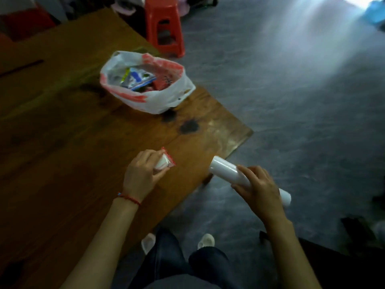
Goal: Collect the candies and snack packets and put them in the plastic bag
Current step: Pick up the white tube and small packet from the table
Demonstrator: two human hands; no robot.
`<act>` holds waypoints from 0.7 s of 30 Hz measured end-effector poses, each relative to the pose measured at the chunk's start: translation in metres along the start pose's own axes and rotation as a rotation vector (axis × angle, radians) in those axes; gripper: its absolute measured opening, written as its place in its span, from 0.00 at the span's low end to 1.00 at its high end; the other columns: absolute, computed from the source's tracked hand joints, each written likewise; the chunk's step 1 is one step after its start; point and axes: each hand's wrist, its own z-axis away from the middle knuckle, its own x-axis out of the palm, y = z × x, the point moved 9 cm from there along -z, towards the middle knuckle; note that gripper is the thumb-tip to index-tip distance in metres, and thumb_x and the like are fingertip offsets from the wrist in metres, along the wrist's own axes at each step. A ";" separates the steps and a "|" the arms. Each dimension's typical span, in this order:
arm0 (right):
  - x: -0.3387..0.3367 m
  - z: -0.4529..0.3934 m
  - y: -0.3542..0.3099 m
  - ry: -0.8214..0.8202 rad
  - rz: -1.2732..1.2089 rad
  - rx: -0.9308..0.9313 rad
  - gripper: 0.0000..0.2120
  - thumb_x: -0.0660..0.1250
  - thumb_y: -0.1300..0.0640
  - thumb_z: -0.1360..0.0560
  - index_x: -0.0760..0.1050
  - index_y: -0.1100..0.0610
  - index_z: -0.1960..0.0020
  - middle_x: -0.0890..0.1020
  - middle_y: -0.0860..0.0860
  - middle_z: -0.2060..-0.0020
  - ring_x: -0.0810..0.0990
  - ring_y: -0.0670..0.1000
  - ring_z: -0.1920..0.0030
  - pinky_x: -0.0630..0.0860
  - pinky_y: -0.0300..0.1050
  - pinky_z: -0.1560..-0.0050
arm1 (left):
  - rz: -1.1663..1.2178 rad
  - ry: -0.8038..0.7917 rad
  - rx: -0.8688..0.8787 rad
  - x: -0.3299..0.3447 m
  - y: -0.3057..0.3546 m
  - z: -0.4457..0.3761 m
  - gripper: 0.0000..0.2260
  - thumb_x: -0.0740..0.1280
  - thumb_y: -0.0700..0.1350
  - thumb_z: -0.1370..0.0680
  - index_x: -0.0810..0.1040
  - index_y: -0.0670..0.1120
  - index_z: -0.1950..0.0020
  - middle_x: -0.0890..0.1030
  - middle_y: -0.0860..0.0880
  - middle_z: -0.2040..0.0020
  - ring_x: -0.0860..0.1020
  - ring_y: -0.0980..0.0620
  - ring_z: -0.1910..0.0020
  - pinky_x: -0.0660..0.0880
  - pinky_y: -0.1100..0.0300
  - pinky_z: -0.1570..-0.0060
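A white plastic bag with red print (pixel 158 101) stands open on the wooden table (pixel 73 132), near its right edge. Several snack packets (pixel 138 79) lie inside it, blue, white and red. My left hand (pixel 143 174) hovers over the table's near right part and pinches a small white packet with a red edge (pixel 165 160). My right hand (pixel 258 188) is off the table's right edge, above the floor, and grips a long white cylinder-shaped pack (pixel 227 171) around its middle.
A red plastic stool (pixel 164 26) stands on the grey floor beyond the table's far right edge. My legs and pale shoes (pixel 206 240) are below the near edge. Dark burn-like marks (pixel 188 126) spot the tabletop in front of the bag.
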 end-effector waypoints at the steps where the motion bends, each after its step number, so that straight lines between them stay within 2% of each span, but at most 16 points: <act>1: -0.011 0.008 0.018 0.015 0.003 0.033 0.25 0.78 0.58 0.37 0.75 0.57 0.42 0.78 0.55 0.55 0.76 0.55 0.57 0.74 0.50 0.62 | 0.011 -0.013 0.037 0.011 0.019 -0.010 0.24 0.78 0.39 0.38 0.77 0.37 0.44 0.79 0.39 0.54 0.78 0.41 0.57 0.76 0.53 0.59; 4: -0.044 0.033 0.071 0.067 0.016 0.143 0.24 0.78 0.58 0.38 0.76 0.59 0.43 0.78 0.56 0.57 0.76 0.56 0.58 0.73 0.49 0.61 | 0.030 -0.047 0.147 0.043 0.074 -0.038 0.22 0.77 0.41 0.35 0.77 0.38 0.44 0.79 0.40 0.54 0.78 0.42 0.57 0.76 0.53 0.61; 6: -0.062 0.049 0.104 0.100 0.030 0.215 0.25 0.78 0.59 0.38 0.76 0.60 0.44 0.79 0.57 0.57 0.77 0.57 0.58 0.73 0.49 0.60 | 0.065 -0.058 0.200 0.060 0.109 -0.056 0.18 0.69 0.48 0.30 0.77 0.40 0.44 0.79 0.41 0.54 0.76 0.45 0.56 0.76 0.53 0.59; 8: -0.076 0.063 0.134 0.125 0.050 0.285 0.25 0.78 0.59 0.39 0.76 0.60 0.44 0.79 0.58 0.57 0.77 0.58 0.59 0.72 0.48 0.60 | 0.119 -0.080 0.233 0.075 0.142 -0.074 0.19 0.65 0.52 0.29 0.78 0.40 0.44 0.79 0.43 0.54 0.75 0.46 0.56 0.73 0.54 0.58; 11: -0.094 0.081 0.169 0.177 0.061 0.395 0.25 0.78 0.59 0.38 0.76 0.60 0.43 0.78 0.58 0.57 0.77 0.57 0.59 0.73 0.49 0.60 | 0.150 -0.111 0.317 0.100 0.185 -0.101 0.18 0.68 0.50 0.30 0.78 0.41 0.45 0.79 0.43 0.54 0.75 0.46 0.55 0.72 0.56 0.57; 16: -0.114 0.088 0.226 0.233 0.111 0.526 0.26 0.79 0.59 0.40 0.77 0.61 0.44 0.78 0.57 0.58 0.77 0.58 0.61 0.75 0.50 0.60 | 0.202 -0.180 0.440 0.146 0.243 -0.152 0.20 0.63 0.53 0.29 0.79 0.40 0.46 0.80 0.42 0.55 0.73 0.49 0.56 0.70 0.59 0.58; 21: -0.136 0.059 0.281 0.294 0.130 0.615 0.26 0.79 0.58 0.39 0.77 0.60 0.43 0.79 0.57 0.57 0.77 0.57 0.60 0.71 0.45 0.59 | 0.250 -0.234 0.512 0.182 0.287 -0.223 0.21 0.63 0.53 0.30 0.79 0.39 0.47 0.79 0.41 0.56 0.72 0.50 0.57 0.68 0.59 0.59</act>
